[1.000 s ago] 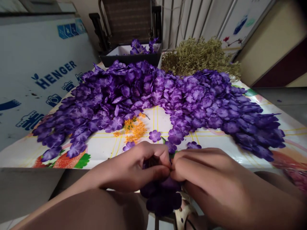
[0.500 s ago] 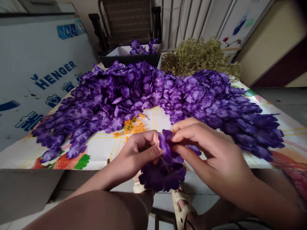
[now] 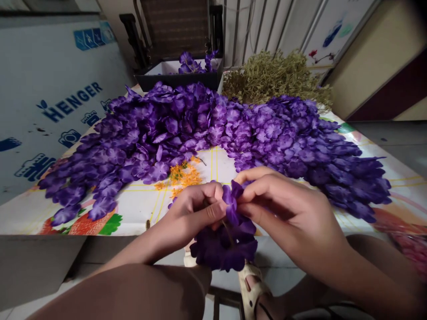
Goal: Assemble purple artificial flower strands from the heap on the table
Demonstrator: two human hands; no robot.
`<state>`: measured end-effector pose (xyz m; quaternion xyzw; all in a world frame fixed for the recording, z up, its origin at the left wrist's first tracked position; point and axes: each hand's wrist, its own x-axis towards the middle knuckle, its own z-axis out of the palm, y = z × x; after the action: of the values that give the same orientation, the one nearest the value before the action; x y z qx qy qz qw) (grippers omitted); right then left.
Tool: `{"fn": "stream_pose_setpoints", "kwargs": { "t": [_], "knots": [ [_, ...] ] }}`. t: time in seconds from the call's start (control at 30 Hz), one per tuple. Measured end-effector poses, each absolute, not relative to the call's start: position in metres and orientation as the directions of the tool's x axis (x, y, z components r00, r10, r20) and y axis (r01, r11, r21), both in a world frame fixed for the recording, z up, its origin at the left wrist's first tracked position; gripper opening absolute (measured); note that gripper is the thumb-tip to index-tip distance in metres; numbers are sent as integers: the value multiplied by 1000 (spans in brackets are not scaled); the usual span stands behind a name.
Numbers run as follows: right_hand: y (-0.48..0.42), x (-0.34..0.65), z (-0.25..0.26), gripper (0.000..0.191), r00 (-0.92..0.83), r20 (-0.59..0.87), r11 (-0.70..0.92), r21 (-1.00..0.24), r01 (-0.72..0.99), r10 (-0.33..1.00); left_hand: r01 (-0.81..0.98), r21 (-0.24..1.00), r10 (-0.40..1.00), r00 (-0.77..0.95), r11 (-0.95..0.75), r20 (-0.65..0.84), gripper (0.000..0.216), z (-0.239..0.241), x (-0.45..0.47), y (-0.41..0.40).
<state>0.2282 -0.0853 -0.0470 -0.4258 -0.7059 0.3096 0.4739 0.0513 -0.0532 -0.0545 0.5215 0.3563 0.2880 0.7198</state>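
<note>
Between my hands, in front of the table's near edge, is a purple artificial flower [image 3: 225, 246] with a stem showing among its petals. My left hand [image 3: 203, 211] pinches it near its upper part, thumb and forefinger closed. From the other side, the thumb and fingers of my right hand [image 3: 283, 209] grip a small upright purple petal piece [image 3: 231, 200] of the same flower. The exact contact of the fingertips is partly hidden by petals. Just beyond my left hand lie small orange flower bits [image 3: 187, 175] on the tablecloth [image 3: 133, 204].
A wide heap of purple petals [image 3: 160, 124] arcs across the table. Behind it stand a dark box [image 3: 180, 82] with more purple flowers and a bundle of dry greenish sprigs [image 3: 280, 78]. A large printed carton [image 3: 60, 80] stands at the left. A chair [image 3: 178, 26] is at the back.
The view has shifted slightly. My right-hand fingers have moved a little on the petal piece, which looks narrower and more folded. Both hands keep their hold on the flower.
</note>
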Motion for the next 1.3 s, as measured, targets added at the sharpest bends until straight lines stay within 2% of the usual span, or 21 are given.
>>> {"fn": "stream_pose_setpoints", "kwargs": {
  "t": [0.2, 0.37, 0.47, 0.6, 0.73, 0.87, 0.97, 1.07, 1.2, 1.3],
  "knots": [
    [-85, 226, -45, 14, -172, 274, 302, -939, 167, 946, 30, 975, 744, 641, 219, -187, 36, -49, 53, -48],
    [-85, 227, -49, 18, -163, 262, 286, -946, 150, 951, 120, 981, 726, 659, 155, -195, 36, -45, 59, -43],
    [-85, 228, -51, 17, -136, 220, 239, -960, 144, 966, 165, 983, 743, 649, 73, -164, 27, -41, 61, -43],
    [-81, 227, -54, 12, -61, 105, 112, -988, 109, 993, 142, 989, 791, 610, -39, -56, 13, -37, 58, -46],
    [-77, 225, -60, 11, -65, 4, 0, -998, -63, 998, 119, 991, 791, 611, -61, -25, 8, -40, 50, -50],
    [-76, 222, -65, 13, -76, -149, -165, -934, -316, 986, 158, 978, 777, 630, -136, 6, 8, -44, 41, -52],
    [-75, 220, -66, 15, -74, -226, -236, -888, -395, 971, 266, 900, 753, 651, -346, 97, 12, -44, 36, -49],
    [-74, 218, -64, 16, -72, -247, -254, -864, -435, 966, 390, 743, 719, 674, -543, 172, 11, -41, 36, -45],
    [-72, 217, -60, 15, -136, -299, -327, -818, -474, 945, 351, 596, 616, 719, -722, 322, 6, -39, 35, -41],
    [-72, 217, -60, 11, -259, -263, -357, -820, -448, 929, 322, 534, 561, 738, -781, 375, 9, -40, 34, -41]
  ]
}}
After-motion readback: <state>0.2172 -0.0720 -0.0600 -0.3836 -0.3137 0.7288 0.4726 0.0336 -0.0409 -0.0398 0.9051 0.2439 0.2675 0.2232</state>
